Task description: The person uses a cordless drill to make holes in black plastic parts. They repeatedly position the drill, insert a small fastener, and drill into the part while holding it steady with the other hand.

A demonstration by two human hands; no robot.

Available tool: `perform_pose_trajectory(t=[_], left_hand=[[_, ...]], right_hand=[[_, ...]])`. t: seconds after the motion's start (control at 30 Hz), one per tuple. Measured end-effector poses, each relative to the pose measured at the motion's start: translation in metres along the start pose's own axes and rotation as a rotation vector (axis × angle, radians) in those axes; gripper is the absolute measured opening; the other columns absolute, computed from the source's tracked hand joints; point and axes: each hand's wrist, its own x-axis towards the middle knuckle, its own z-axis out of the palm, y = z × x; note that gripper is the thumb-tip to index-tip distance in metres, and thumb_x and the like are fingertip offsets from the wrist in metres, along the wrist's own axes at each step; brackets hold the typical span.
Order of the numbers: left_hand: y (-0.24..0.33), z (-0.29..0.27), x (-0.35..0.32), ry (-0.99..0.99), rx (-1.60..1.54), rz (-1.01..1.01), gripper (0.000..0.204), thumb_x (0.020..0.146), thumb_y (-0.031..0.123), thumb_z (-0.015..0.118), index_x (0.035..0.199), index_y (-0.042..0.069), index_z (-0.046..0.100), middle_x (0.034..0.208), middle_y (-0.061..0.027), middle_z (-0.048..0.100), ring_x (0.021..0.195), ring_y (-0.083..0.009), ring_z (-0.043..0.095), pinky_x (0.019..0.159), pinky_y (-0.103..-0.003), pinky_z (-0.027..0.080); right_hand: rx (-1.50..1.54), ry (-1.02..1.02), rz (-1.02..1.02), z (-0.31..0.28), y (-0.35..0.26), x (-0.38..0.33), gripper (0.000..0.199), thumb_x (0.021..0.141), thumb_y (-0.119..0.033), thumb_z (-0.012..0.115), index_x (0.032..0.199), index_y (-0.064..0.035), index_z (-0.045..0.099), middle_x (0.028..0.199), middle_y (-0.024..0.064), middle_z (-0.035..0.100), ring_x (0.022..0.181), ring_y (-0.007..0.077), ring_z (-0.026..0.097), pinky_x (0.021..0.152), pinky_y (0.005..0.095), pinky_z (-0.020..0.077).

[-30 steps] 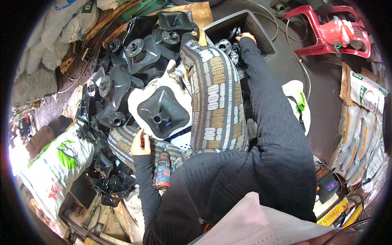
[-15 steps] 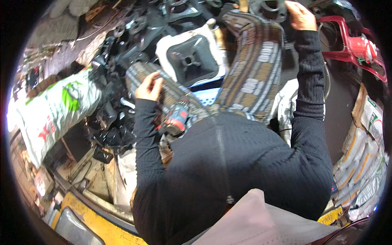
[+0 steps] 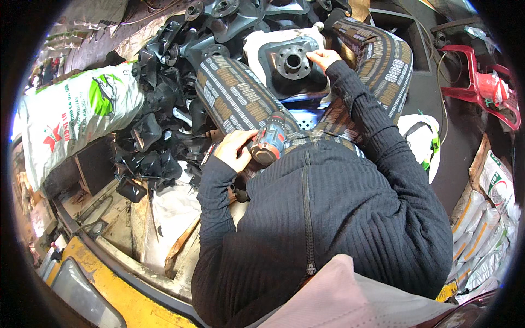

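Between my legs a white square holder [image 3: 256, 45] cradles a black square-based part with a round, bolt-holed flange [image 3: 294, 61] facing up. My right hand [image 3: 326, 58] is closed, its thumb and fingers pinching the right rim of that flange. A red, blue and black cordless drill [image 3: 269, 143] lies across my lap at the left thigh. Over its near side, my left hand [image 3: 235, 151] curls with fingertips against the tool; the grip under the palm is mostly hidden.
Several black flanged parts [image 3: 158, 104] are heaped at the left and far side. A white and green sack [image 3: 82, 109] lies left of them. At right stand a red plastic chair [image 3: 467, 90] and stacked packages [image 3: 476, 218]. Blue perforated plastic [image 3: 305, 120] shows beneath the holder.
My right hand has come from the far right to the holder, where a round flange now shows. My left hand has moved from above the knee onto the drill. The view has shifted.
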Motion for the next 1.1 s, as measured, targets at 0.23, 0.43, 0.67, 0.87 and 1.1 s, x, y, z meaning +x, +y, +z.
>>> perform_pose_trajectory(t=[0.23,0.43,0.67,0.87,1.1], left_hand=[[0.012,0.019,0.011,-0.015,0.383,-0.151,0.074,0.062,0.021,0.068,0.131,0.013,0.041,0.109,-0.0112,0.054,0.104,-0.0343,0.05,0.083,-0.042,0.046],[0.014,0.008,0.018,0.008,-0.078,-0.151,0.072,0.06,0.016,0.076,0.125,0.007,0.047,0.111,-0.0126,0.06,0.099,-0.0223,0.061,0.087,-0.033,0.048],[0.07,-0.039,0.013,0.287,0.208,0.113,0.047,0.068,0.016,0.074,0.111,0.01,0.058,0.103,-0.0087,0.063,0.09,-0.0261,0.063,0.078,-0.037,0.05],[0.088,-0.035,0.048,0.194,0.603,0.216,0.035,0.07,0.021,0.069,0.103,0.014,0.062,0.096,-0.0073,0.064,0.087,-0.0263,0.062,0.075,-0.038,0.05],[0.09,-0.026,0.054,0.186,0.644,0.247,0.034,0.069,0.021,0.069,0.101,0.014,0.062,0.093,-0.0076,0.064,0.085,-0.0265,0.063,0.073,-0.037,0.051]], right_hand=[[-0.049,-0.022,0.004,0.005,0.006,0.007,0.044,0.076,-0.048,0.061,0.098,-0.0117,0.069,0.092,0.0111,0.068,0.087,0.0227,0.064,0.081,0.0315,0.0461],[1.42,-0.48,0.18,-0.027,-0.012,-0.029,0.033,0.086,-0.019,0.056,0.113,-0.0003,0.057,0.085,0.0027,0.059,0.067,0.0105,0.053,0.051,0.0221,0.0422],[1.518,-0.618,0.0,-0.007,-0.042,-0.087,0.039,0.09,-0.011,0.05,0.127,0.001,0.043,0.124,0.0126,0.052,0.111,0.0192,0.054,0.088,0.0293,0.0491],[1.534,-0.607,0.056,0.005,-0.053,-0.091,0.043,0.091,-0.018,0.052,0.129,-0.0025,0.042,0.127,0.0107,0.051,0.115,0.0192,0.052,0.091,0.0322,0.0456],[1.61,-0.699,0.082,0.01,-0.055,-0.093,0.042,0.092,-0.018,0.049,0.128,0.0006,0.042,0.124,0.0131,0.053,0.115,0.0209,0.052,0.09,0.0297,0.0472]])
